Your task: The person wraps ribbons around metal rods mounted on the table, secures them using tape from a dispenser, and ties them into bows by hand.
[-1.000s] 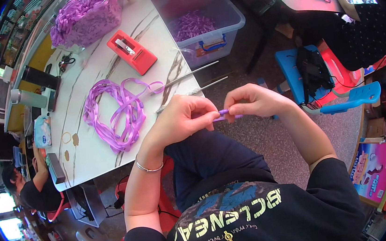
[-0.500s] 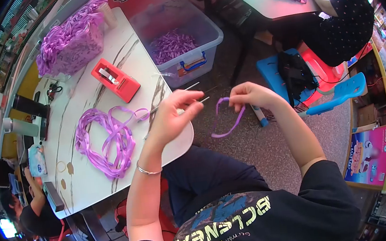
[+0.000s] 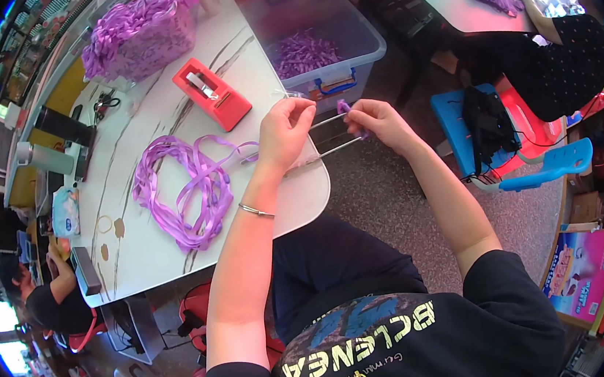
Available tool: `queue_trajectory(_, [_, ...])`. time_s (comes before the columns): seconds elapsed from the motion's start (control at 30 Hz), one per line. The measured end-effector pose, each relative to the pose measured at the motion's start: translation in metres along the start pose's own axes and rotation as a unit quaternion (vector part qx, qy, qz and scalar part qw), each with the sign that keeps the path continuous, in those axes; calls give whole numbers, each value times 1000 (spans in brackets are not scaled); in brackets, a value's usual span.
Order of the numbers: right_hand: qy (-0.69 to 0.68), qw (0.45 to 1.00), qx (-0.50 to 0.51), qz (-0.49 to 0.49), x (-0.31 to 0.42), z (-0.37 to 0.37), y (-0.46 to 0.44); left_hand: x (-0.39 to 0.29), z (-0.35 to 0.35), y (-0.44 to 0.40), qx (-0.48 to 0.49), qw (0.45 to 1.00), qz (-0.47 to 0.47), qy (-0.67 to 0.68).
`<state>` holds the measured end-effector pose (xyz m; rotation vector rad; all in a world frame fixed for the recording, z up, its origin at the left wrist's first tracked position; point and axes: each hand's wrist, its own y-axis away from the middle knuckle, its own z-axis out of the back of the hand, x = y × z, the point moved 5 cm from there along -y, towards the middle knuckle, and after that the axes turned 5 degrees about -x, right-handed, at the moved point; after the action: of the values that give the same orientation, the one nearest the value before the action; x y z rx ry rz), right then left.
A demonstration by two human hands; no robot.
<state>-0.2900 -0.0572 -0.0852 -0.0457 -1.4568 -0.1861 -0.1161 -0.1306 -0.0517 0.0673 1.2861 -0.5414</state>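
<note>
Two thin metal rods (image 3: pixel 342 145) project side by side past the table's edge. At their outer ends, my right hand (image 3: pixel 384 125) is closed in a pinch on a purple ribbon (image 3: pixel 343 106), partly hidden by my fingers. My left hand (image 3: pixel 286 134) is over the rods nearer the table, thumb and forefinger pressed together; whatever they pinch is hidden. A loose coil of purple ribbon (image 3: pixel 220 190) lies on the table to the left, with one strand running toward the rods behind my left wrist.
On the white marbled table (image 3: pixel 275 213) stand a red tape dispenser (image 3: pixel 227 108) and a basket heaped with purple ribbon (image 3: pixel 142 29). A clear plastic bin (image 3: pixel 368 49) holds purple pieces. A co-worker (image 3: pixel 569 65) sits at another table, near a blue chair (image 3: pixel 546 166).
My right hand has brought the ribbon loop from beside the rods up to their ends. My left hand's fingers have closed together. The view has shifted slightly.
</note>
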Motion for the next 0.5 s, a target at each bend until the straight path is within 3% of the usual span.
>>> queue_trajectory(0.2, [-72,993,-35,91,1,-7,9,-1,-1,-2,23,999,12,22])
queue_trajectory(0.33, [-14,999,-4,51,-1,-20,11,3,-2,-4,29,999,11,7])
queue_trajectory(0.5, [-37,998,-9,47,-7,-28,13,-5,-2,-4,31,997,-12,-75])
